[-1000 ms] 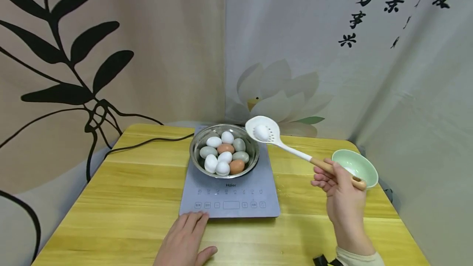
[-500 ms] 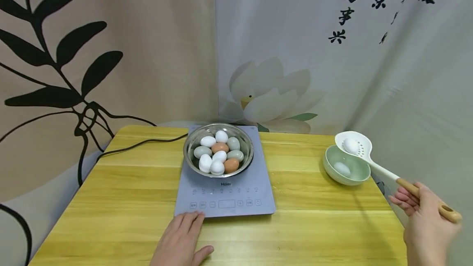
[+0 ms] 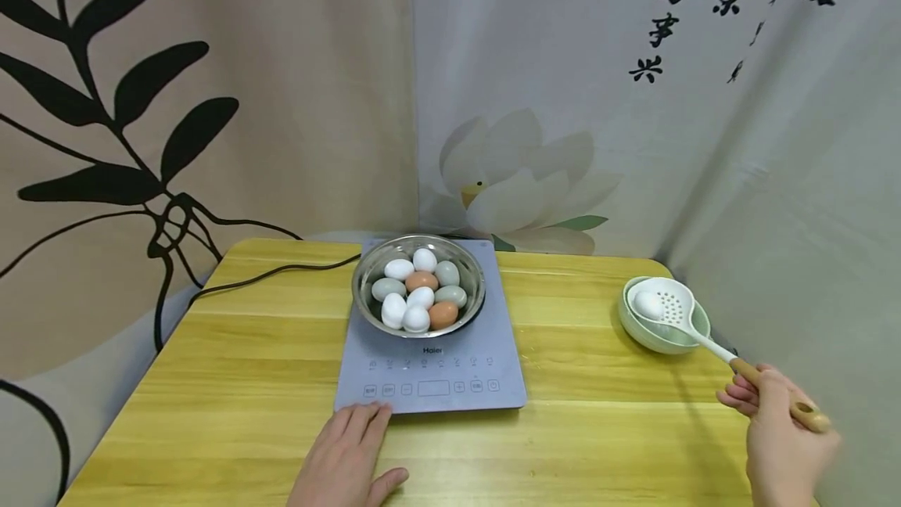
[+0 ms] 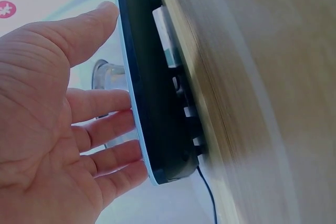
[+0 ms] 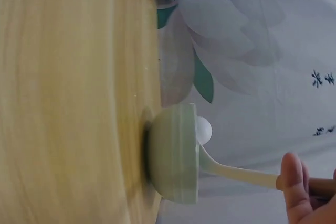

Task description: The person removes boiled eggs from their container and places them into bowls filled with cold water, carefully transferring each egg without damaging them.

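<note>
With my right hand [image 3: 788, 421] I grasp the wooden handle of a white slotted spoon [image 3: 681, 307], fingers curled round it, at the right side of the scene. The spoon slants from my hand toward the far left, and its perforated head sits at the mouth of a pale green bowl [image 3: 651, 337]. A lone white egg [image 3: 648, 305] rests on the left part of that head. From my right wrist the spoon's neck passes over the bowl's rim and the egg shows above it; whether the neck touches the rim I cannot tell.

My left hand [image 3: 345, 452] is released, gripping nothing: its fingers lie straight, their tips touching the near edge of a grey induction cooker [image 3: 431, 374], toward its left corner, with the thumb spread to the right.

On the far part of the cooker stands a metal bowl [image 3: 469, 276], well to the left of the green one. In it I see ten eggs [image 3: 421, 282]: five white, three greyish green and two brown. Both bowls are upright. The cooker and the green bowl stand on a wooden table [image 3: 584, 444], and a black cable [image 3: 281, 268] runs leftward from the cooker's far left side.
</note>
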The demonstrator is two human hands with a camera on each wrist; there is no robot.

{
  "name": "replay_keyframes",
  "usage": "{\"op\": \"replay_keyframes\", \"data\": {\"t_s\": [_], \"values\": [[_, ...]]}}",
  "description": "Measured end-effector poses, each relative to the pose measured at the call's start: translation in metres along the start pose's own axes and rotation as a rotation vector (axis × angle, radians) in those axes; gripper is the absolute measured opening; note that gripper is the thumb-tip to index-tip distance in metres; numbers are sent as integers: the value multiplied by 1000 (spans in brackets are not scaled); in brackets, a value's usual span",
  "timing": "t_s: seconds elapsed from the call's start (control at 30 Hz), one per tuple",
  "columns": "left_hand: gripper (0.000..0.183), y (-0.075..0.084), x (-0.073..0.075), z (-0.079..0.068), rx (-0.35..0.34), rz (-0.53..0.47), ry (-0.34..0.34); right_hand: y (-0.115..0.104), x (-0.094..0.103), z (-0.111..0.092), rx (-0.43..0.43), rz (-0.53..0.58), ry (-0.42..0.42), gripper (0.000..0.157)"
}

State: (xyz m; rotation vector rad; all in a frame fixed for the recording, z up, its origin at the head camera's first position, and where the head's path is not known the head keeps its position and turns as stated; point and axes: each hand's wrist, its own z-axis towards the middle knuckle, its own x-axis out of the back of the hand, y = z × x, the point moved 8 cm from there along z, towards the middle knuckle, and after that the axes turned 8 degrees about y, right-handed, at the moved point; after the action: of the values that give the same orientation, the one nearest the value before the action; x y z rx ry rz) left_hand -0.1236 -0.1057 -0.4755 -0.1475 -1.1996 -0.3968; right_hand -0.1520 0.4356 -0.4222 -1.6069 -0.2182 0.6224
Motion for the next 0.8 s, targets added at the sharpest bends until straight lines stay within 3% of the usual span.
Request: {"op": "replay_keyframes", "data": {"t_s": [0.1,0.2,0.3,0.37,0.47,0.73,0.8], "values": [[80,0,0,1,-1,-5,-2,0,-3,-6,97,-96,-37,16],[80,0,0,1,3,-14,-8,-3,-8,-16,260,-289,-98,24],[80,-1,0,0,7,-18,-13,-9,-15,-29,508,-487,-158,28],[80,-1,-1,0,6,-14,-8,-14,-18,-39,694,-557,-190,29],[81,-1,-1,0,0,-5,8,-19,-20,-50,907,-554,-219,29],[80,-1,-1,-1,6,-11,2,-32,-28,-72,1305,-394,-275,40],[80,-1,-1,-1,4,-10,11,-37,-31,-79,1357,-363,-284,45]]}}
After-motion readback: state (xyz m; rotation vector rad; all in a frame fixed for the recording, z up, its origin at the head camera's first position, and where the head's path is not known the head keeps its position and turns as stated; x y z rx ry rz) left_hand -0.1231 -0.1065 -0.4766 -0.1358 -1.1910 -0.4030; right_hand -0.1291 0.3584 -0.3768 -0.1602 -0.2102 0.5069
